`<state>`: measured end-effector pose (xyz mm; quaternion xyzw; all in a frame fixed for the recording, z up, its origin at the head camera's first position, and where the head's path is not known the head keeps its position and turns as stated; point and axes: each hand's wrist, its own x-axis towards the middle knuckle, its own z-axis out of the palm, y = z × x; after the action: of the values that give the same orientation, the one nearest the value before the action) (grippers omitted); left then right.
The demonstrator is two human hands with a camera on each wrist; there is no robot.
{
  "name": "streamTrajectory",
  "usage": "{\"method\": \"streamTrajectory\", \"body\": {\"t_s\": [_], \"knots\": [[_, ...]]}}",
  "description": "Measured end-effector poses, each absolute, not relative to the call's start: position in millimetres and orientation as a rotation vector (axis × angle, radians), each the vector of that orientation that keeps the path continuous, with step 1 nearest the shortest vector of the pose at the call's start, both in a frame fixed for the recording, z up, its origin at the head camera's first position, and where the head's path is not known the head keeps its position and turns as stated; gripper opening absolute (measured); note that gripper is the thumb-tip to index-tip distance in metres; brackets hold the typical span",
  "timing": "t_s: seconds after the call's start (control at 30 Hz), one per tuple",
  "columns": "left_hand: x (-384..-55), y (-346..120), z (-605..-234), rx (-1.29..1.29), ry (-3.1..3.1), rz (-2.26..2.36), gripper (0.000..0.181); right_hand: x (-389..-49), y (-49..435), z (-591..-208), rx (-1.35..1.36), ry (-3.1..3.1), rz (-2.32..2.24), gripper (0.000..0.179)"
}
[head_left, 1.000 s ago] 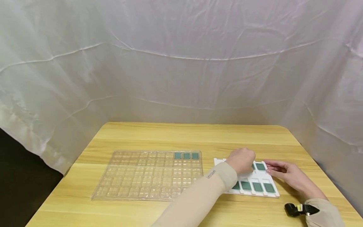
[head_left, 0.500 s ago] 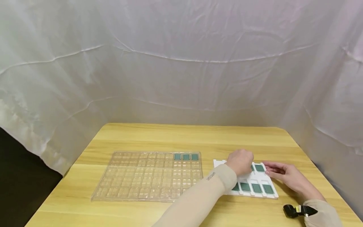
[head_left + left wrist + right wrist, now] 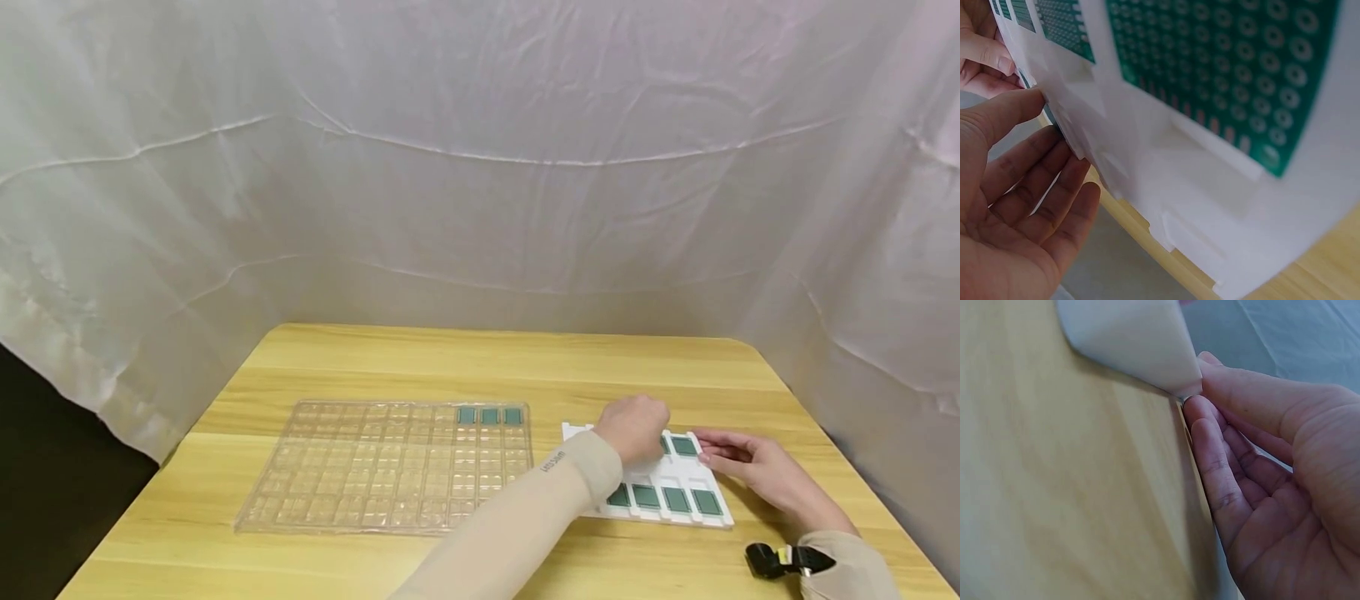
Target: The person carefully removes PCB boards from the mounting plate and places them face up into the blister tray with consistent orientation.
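Observation:
A white tray (image 3: 673,473) with rows of green perforated circuit boards (image 3: 677,500) lies on the right part of the table. My left hand (image 3: 635,427) reaches over its far row. In the left wrist view, the left thumb and fingers (image 3: 1027,107) pinch the edge of a green circuit board (image 3: 1051,116), mostly hidden by the hand. At the tray's far right corner is my right hand (image 3: 761,468); the right wrist view has its thumb and fingers (image 3: 1235,394) pinching the white tray's edge (image 3: 1172,356).
Left of the white tray lies a clear plastic compartment tray (image 3: 375,471), with 3 green boards (image 3: 489,416) in its far right cells. The wooden table (image 3: 517,354) is enclosed by pale fabric (image 3: 525,208). A black wrist camera (image 3: 787,560) sits on the right sleeve.
The head view has shifted slightly. Both hands keep practically the same places at the white tray, and the 3 boards in the clear tray have not moved.

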<state>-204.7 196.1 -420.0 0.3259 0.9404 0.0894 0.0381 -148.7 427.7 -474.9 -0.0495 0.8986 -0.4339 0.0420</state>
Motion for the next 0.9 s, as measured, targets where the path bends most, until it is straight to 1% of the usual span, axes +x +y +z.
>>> {"method": "streamTrajectory", "body": {"t_s": [0.23,0.47,0.73,0.83,0.9], "knots": [[-206.0,192.3,-418.4,1.025,2.850,0.341,0.016,-147.9,425.9,-470.9,-0.100,2.753,-1.321,0.056],[-207.8,189.1,-415.2,1.029,2.837,0.350,0.018,-146.8,423.5,-468.4,-0.113,2.752,-1.307,0.054],[-220.9,174.0,-404.8,1.078,2.831,0.420,0.018,-146.7,423.9,-468.4,-0.091,2.764,-1.264,0.055],[-229.1,162.4,-401.6,1.103,2.830,0.429,0.026,-146.3,424.6,-468.7,-0.075,2.784,-1.228,0.056],[-234.9,153.0,-399.9,1.104,2.816,0.441,0.037,-146.1,424.6,-469.2,-0.077,2.791,-1.226,0.056]]}}
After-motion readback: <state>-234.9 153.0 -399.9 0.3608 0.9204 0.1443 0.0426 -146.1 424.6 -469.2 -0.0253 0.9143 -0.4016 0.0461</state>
